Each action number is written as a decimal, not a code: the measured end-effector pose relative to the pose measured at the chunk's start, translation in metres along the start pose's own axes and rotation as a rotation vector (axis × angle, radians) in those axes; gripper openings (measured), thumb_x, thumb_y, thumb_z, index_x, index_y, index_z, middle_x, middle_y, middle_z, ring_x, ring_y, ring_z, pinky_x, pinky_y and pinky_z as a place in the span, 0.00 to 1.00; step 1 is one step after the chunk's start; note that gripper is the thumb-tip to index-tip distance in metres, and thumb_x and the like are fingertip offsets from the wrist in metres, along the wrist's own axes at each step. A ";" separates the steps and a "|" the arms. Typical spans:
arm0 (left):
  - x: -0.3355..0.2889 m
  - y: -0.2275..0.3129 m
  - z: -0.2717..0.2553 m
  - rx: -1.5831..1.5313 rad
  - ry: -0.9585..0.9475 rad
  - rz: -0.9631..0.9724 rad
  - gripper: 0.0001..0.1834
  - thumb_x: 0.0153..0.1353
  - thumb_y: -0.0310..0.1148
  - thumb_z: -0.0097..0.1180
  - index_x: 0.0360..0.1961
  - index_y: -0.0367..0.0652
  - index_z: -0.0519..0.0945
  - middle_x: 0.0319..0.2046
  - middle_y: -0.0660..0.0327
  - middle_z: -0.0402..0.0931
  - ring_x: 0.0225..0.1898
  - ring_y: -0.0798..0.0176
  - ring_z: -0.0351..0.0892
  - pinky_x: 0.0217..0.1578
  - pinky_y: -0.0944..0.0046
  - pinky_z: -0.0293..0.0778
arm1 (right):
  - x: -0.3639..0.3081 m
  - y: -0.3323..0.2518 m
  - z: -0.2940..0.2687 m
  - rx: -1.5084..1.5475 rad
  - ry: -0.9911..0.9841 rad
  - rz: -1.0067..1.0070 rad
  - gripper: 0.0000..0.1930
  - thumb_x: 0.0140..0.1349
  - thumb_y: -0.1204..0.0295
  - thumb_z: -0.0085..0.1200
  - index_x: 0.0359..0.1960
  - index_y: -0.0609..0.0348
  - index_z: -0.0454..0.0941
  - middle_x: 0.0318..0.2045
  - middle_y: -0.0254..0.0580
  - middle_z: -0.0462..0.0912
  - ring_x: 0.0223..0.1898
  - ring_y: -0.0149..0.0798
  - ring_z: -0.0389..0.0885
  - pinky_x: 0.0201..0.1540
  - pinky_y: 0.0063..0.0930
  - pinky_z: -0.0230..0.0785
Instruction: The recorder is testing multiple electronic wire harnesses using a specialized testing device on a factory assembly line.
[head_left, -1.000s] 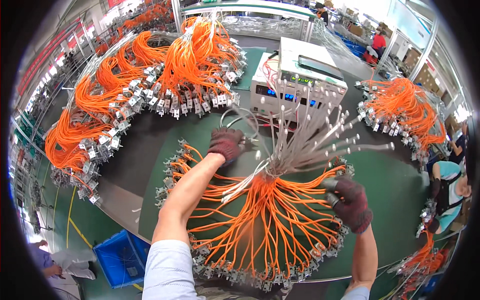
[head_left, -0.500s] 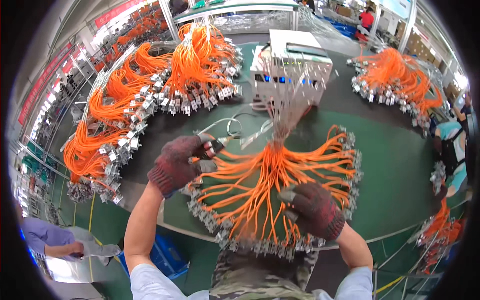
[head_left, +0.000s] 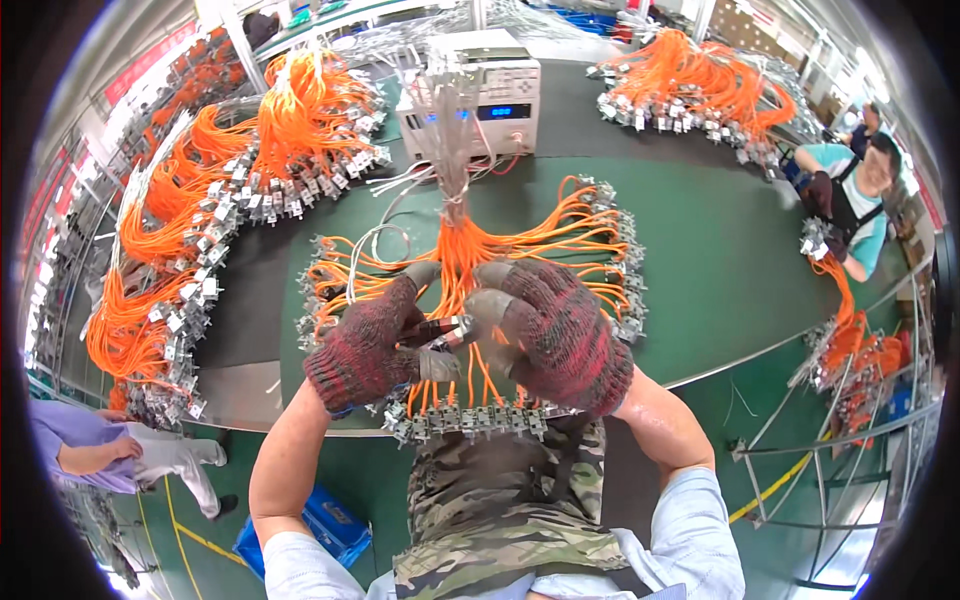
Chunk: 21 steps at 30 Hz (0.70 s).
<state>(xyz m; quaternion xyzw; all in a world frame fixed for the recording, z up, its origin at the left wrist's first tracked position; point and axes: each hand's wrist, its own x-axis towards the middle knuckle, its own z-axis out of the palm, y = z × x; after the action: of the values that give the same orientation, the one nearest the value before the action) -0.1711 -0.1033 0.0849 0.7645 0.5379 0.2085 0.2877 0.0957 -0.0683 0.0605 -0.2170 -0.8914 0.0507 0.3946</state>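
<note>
A bundle of orange cables (head_left: 462, 245) fans out across the green bench top, tied near silvery-white wire ends (head_left: 450, 135) that stand up behind it. Grey metal connectors (head_left: 475, 420) tip the cables along the near edge and both sides. My gloved left hand (head_left: 375, 340) is closed around a small black and dark red tool (head_left: 432, 330) with a shiny tip, pointing right. My gloved right hand (head_left: 555, 325) is brought up to that tip, over the middle of the cables, fingers bent. Whatever lies between its fingertips is hidden and blurred.
A white bench instrument (head_left: 510, 105) with a blue display stands behind the bundle. More orange cable bundles are heaped at the left (head_left: 150, 270) and far right (head_left: 700, 85). A co-worker (head_left: 860, 200) handles connectors at the right; a blue crate (head_left: 320, 530) sits below the bench.
My left hand has carried the tool in to the middle of the bundle. My right hand has come up from the near cables to meet it. The view has shifted to the right.
</note>
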 end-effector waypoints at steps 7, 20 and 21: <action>0.028 -0.013 0.025 -0.339 -0.111 -0.064 0.54 0.63 0.45 0.77 0.82 0.48 0.56 0.37 0.56 0.87 0.34 0.69 0.81 0.35 0.63 0.77 | -0.029 0.020 -0.010 0.109 0.047 0.243 0.32 0.53 0.74 0.75 0.62 0.57 0.78 0.56 0.53 0.84 0.57 0.59 0.83 0.61 0.49 0.77; 0.056 -0.015 0.048 -0.682 -0.181 -0.133 0.49 0.73 0.46 0.68 0.83 0.41 0.53 0.52 0.56 0.86 0.49 0.65 0.85 0.47 0.62 0.81 | -0.030 0.030 -0.013 0.114 0.007 0.215 0.31 0.49 0.75 0.75 0.58 0.58 0.79 0.50 0.51 0.84 0.53 0.58 0.83 0.54 0.52 0.78; 0.056 -0.023 0.053 -0.723 -0.180 -0.121 0.48 0.74 0.47 0.67 0.83 0.42 0.54 0.52 0.56 0.86 0.49 0.66 0.85 0.47 0.62 0.81 | -0.028 0.028 -0.012 0.101 0.023 0.197 0.31 0.49 0.75 0.75 0.58 0.58 0.79 0.50 0.50 0.84 0.52 0.58 0.84 0.52 0.52 0.78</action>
<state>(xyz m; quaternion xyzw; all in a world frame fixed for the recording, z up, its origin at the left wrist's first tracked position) -0.1355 -0.0557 0.0308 0.5958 0.4464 0.2992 0.5969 0.1309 -0.0557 0.0418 -0.2843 -0.8573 0.1315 0.4085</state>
